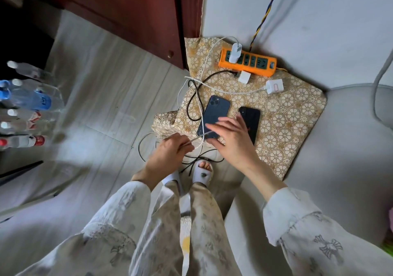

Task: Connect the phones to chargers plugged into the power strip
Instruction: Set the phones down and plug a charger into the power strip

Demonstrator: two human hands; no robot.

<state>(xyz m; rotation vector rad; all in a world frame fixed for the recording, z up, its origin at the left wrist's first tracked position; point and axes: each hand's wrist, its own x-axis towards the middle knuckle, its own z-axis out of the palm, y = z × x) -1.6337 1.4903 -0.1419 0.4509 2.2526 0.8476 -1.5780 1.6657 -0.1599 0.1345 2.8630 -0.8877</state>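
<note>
1. The left hand (170, 152) pinched the plug end of a white cable (201, 114) between thumb and curled fingers, with the tip pointed at the near end of the blue phone (213, 117), apparently lined up with its charging port.

2. The right hand (231, 139) hung over the near ends of both phones with fingers spread and relaxed, holding nothing. It probably meant to steady the blue phone for the plug, though whether it touched the phone could not be told.

3. The blue phone lay face down near the left edge of the patterned cushion (293, 114), camera end away from the person. The black phone (252, 119) lay just beside it on the right, also face down and partly hidden by the right hand. Neither phone showed a cable seated in it.

4. The orange power strip (247, 62) sat along the far edge of the cushion, close to the wall. One white charger (235, 52) stood plugged into its left end, and the white cable appeared to run from there down the cushion's left side to the left hand.

5. A second white adapter (244, 77) lay against the strip's near side, and a third (275, 85) lay loose on the cushion towards its right, so neither seemed to be plugged in.

6. A black cable (192, 103) looped over the cushion's left edge and trailed to the floor (119, 88) near the slippered feet (203, 172), presumably left for the black phone.

7. Plastic bottles (27, 105) stood on the floor well off to the left.
</note>
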